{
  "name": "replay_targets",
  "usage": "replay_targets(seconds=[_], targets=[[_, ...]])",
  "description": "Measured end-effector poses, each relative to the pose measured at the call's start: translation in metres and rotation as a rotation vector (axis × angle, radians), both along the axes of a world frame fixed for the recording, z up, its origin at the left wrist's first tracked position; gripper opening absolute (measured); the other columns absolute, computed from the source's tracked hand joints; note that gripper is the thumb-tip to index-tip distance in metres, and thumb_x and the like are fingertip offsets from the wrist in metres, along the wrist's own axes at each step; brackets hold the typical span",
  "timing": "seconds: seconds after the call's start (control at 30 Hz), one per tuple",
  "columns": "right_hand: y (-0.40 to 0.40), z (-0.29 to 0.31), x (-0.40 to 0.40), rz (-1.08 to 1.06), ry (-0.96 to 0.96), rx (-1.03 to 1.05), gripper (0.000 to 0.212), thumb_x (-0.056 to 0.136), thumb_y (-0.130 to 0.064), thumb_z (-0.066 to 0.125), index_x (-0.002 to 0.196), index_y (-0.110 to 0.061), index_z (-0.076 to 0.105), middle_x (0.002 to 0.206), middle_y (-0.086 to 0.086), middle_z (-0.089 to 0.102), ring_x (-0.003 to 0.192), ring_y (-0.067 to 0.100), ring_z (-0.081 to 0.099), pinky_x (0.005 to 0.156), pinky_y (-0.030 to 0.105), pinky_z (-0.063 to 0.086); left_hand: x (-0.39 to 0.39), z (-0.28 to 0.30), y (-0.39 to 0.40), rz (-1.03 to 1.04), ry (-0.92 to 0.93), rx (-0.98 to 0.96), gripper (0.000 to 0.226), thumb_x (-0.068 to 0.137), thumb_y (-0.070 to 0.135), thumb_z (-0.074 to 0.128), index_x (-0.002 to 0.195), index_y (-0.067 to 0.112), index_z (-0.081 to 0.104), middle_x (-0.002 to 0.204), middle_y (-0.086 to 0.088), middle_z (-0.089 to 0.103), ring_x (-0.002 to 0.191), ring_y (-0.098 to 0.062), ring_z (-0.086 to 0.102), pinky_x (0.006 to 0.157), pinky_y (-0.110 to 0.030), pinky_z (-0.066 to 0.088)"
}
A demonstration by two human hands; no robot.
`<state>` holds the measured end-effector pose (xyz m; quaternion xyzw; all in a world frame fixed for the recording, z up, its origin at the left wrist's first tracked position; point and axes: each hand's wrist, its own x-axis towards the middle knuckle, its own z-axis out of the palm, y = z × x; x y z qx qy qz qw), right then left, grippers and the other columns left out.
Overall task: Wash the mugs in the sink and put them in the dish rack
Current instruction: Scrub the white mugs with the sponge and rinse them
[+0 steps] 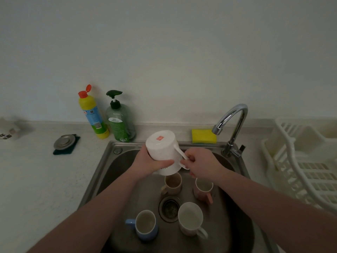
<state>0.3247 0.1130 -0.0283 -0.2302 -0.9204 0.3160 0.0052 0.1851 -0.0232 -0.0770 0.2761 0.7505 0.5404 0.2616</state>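
Holding a white mug (163,152) upside down above the back of the sink (102,172), the left hand (151,164) is wrapped around its body, thumb laid across the near side and fingers hidden behind. The grip of the right hand (200,163) is closed on the mug's handle, which is pinched between thumb and curled fingers. An orange sticker is seen on the upturned base.

Four more mugs are stood upright in the basin around the drain (169,209): a beige mug (172,183) toward the back left, a pink mug (203,190) toward the back right, a blue mug (145,224) at the front left and a cream mug (190,219) at the front right. Whether water is running from the tap (232,123), mounted at the sink's back right corner, cannot be told.

The sink is set into a pale speckled table (36,179). Along the back edge a yellow bottle (93,114) with an open red cap and a green pump bottle (120,121) are stood side by side, and a yellow sponge (203,136) is laid on the sink's rear rim. A metal drain stopper (64,142) is rested on a dark green pad to the left. A white dish rack (302,161) is placed on the table at the right edge. A plain pale wall is seen behind.
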Motion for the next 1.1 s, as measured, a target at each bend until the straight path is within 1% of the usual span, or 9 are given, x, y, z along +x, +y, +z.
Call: replay_targets(seconds=[0.13, 0.37, 0.47, 0.6, 0.7, 0.8, 0.9, 1.0, 1.1], targets=[[0.006, 0.008, 0.004, -0.012, 0.026, 0.024, 0.035, 0.092, -0.024, 0.058, 0.061, -0.026, 0.04, 0.074, 0.002, 0.057, 0.076, 0.025, 0.064, 0.072, 0.03, 0.048, 0.002, 0.01, 0.005, 0.003, 0.032, -0.028, 0.107, 0.036, 0.051, 0.091, 0.132, 0.028, 0.049, 0.125, 0.01, 0.062, 0.115, -0.01, 0.058, 0.096, -0.042, 0.052], [0.019, 0.048, 0.029, -0.076, 0.166, 0.047, 0.028, 0.092, -0.028, 0.056, 0.068, -0.016, 0.05, 0.071, 0.004, 0.057, 0.074, 0.027, 0.064, 0.072, 0.039, 0.055, 0.019, 0.053, 0.024, 0.032, 0.081, 0.068, 0.107, 0.037, 0.046, 0.091, 0.133, 0.028, 0.047, 0.126, 0.008, 0.061, 0.115, -0.015, 0.058, 0.093, -0.041, 0.053], [0.028, 0.078, 0.041, -0.104, 0.239, 0.078, 0.026, 0.092, -0.028, 0.056, 0.076, -0.008, 0.058, 0.072, 0.007, 0.059, 0.077, 0.028, 0.063, 0.075, 0.039, 0.053, 0.026, 0.085, 0.04, 0.031, 0.15, 0.109, 0.091, 0.047, 0.03, 0.095, 0.127, 0.024, 0.052, 0.121, 0.007, 0.064, 0.112, -0.013, 0.06, 0.087, -0.032, 0.054], [0.043, 0.114, 0.064, -0.162, 0.373, 0.134, 0.029, 0.09, -0.027, 0.06, 0.079, 0.0, 0.065, 0.07, 0.01, 0.064, 0.068, 0.021, 0.064, 0.076, 0.042, 0.052, 0.042, 0.132, 0.061, -0.002, 0.246, 0.164, 0.067, 0.057, 0.019, 0.092, 0.112, 0.035, 0.059, 0.11, 0.013, 0.068, 0.102, -0.006, 0.064, 0.082, -0.029, 0.055], [0.06, 0.136, 0.089, -0.227, 0.456, 0.143, 0.027, 0.089, -0.026, 0.061, 0.079, -0.002, 0.067, 0.068, 0.013, 0.065, 0.061, 0.019, 0.065, 0.07, 0.036, 0.054, 0.055, 0.161, 0.086, -0.046, 0.294, 0.187, 0.079, 0.052, 0.029, 0.094, 0.121, 0.03, 0.056, 0.114, 0.013, 0.067, 0.103, -0.005, 0.063, 0.078, -0.025, 0.055], [0.081, 0.151, 0.12, -0.278, 0.497, 0.11, 0.024, 0.09, -0.025, 0.061, 0.077, -0.004, 0.063, 0.065, 0.012, 0.062, 0.048, 0.009, 0.062, 0.056, 0.022, 0.054, 0.075, 0.185, 0.118, -0.12, 0.366, 0.16, 0.101, 0.038, 0.054, 0.094, 0.128, 0.029, 0.053, 0.119, 0.011, 0.066, 0.109, -0.009, 0.063, 0.085, -0.036, 0.057], [0.105, 0.154, 0.157, -0.341, 0.477, 0.097, 0.024, 0.09, -0.023, 0.06, 0.07, -0.01, 0.057, 0.062, 0.003, 0.059, 0.058, 0.019, 0.067, 0.059, 0.028, 0.056, 0.104, 0.195, 0.155, -0.212, 0.395, 0.118, 0.106, 0.033, 0.061, 0.092, 0.127, 0.029, 0.054, 0.117, 0.011, 0.067, 0.108, -0.009, 0.064, 0.087, -0.038, 0.057], [0.127, 0.147, 0.195, -0.429, 0.427, 0.091, 0.032, 0.091, -0.02, 0.057, 0.063, -0.017, 0.044, 0.056, 0.0, 0.058, 0.055, 0.018, 0.068, 0.046, 0.013, 0.045, 0.138, 0.192, 0.194, -0.271, 0.41, 0.083, 0.108, 0.03, 0.063, 0.091, 0.126, 0.03, 0.054, 0.116, 0.013, 0.066, 0.106, -0.007, 0.063, 0.088, -0.036, 0.057], [0.146, 0.133, 0.228, -0.507, 0.375, 0.003, 0.029, 0.091, -0.021, 0.054, 0.065, -0.015, 0.044, 0.057, 0.002, 0.062, 0.059, 0.021, 0.071, 0.055, 0.025, 0.053, 0.17, 0.18, 0.228, -0.344, 0.407, 0.044, 0.106, 0.031, 0.057, 0.091, 0.126, 0.03, 0.052, 0.117, 0.014, 0.064, 0.106, -0.006, 0.062, 0.088, -0.036, 0.056]])
